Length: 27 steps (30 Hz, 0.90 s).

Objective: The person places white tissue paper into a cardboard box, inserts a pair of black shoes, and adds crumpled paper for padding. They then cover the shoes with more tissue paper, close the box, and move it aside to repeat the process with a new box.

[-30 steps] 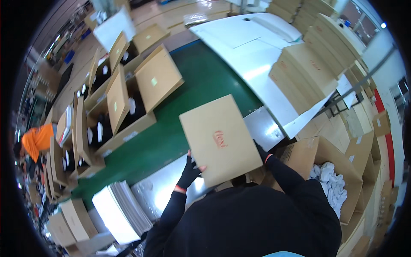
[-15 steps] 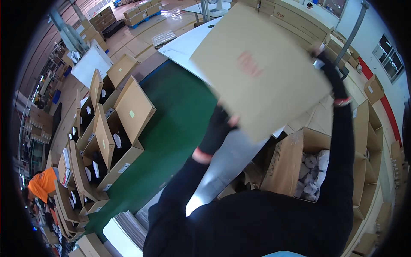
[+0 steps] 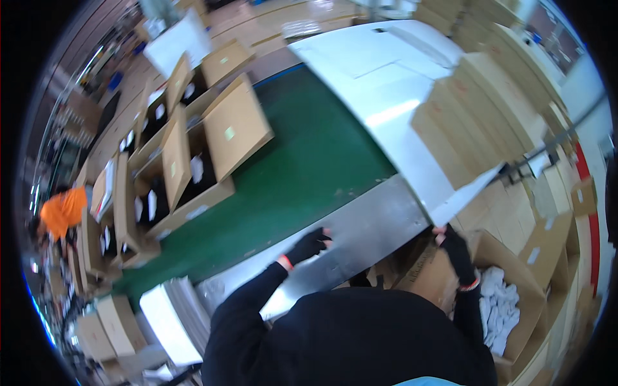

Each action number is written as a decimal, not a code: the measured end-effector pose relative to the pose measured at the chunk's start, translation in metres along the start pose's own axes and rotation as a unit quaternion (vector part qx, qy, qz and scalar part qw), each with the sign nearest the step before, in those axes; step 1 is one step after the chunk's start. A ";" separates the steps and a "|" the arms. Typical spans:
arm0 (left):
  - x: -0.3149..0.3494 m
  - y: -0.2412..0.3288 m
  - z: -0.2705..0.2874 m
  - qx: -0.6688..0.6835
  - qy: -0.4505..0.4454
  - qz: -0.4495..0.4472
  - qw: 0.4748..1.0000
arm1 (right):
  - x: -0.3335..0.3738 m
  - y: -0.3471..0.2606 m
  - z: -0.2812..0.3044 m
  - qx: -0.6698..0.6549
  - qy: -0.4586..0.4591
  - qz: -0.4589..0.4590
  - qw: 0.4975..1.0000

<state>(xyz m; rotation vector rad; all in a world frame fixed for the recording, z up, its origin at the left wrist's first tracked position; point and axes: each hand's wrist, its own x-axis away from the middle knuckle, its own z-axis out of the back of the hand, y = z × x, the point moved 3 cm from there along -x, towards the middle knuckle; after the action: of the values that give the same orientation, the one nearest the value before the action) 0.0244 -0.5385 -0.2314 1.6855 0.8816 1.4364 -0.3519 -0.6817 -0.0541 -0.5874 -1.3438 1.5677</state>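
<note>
My left hand (image 3: 310,246), in a black fingerless glove, is over the bare metal edge strip (image 3: 367,215) of the green conveyor belt (image 3: 302,141). Its fingertips are apart and nothing shows in them. Near the close corner of the white table (image 3: 393,83) is my right hand (image 3: 456,254), also gloved, its fingers slightly apart with no held thing visible. Brown cardboard boxes (image 3: 476,122) stand on the table's right part, blurred by motion. Just beside my right hand is an open carton (image 3: 515,270) with crumpled white paper-like pieces (image 3: 499,309) in it.
Open cardboard boxes (image 3: 235,128) with dark, white-tagged contents stand along the belt's left side. A stack of white sheets (image 3: 170,321) is at lower left. A person in orange (image 3: 63,212) bends at far left. A grey pole (image 3: 557,138) slants at right.
The large cardboard box is out of my hands. Both hands have come down and nearer my body, the left to the metal strip, the right to the table corner. The view has swung round.
</note>
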 end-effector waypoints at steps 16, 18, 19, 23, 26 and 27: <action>0.107 -0.001 0.361 -0.645 0.474 0.105 0.590 | -0.011 -0.075 -0.215 0.201 -0.264 0.119 0.936; 0.087 0.015 0.349 -0.638 0.464 -0.003 0.615 | -0.010 -0.077 -0.218 0.193 -0.267 0.124 0.936; 0.082 0.028 0.332 -0.633 0.432 -0.042 0.641 | -0.009 -0.077 -0.219 0.189 -0.273 0.122 0.935; 0.105 0.099 0.222 -0.577 0.370 -0.194 0.702 | -0.018 -0.103 -0.221 0.304 -0.233 0.242 0.891; 0.126 0.069 0.142 -0.482 0.282 -0.242 0.794 | -0.019 -0.142 -0.242 0.284 -0.215 0.321 0.877; 0.134 0.058 0.113 -0.491 0.244 -0.240 0.801 | -0.020 -0.149 -0.251 0.274 -0.231 0.333 0.872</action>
<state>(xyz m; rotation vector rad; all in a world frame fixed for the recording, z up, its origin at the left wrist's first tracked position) 0.1565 -0.4624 -0.1271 0.2840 0.5596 1.5529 -0.0824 -0.5884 0.0112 -0.3281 -0.9640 2.6705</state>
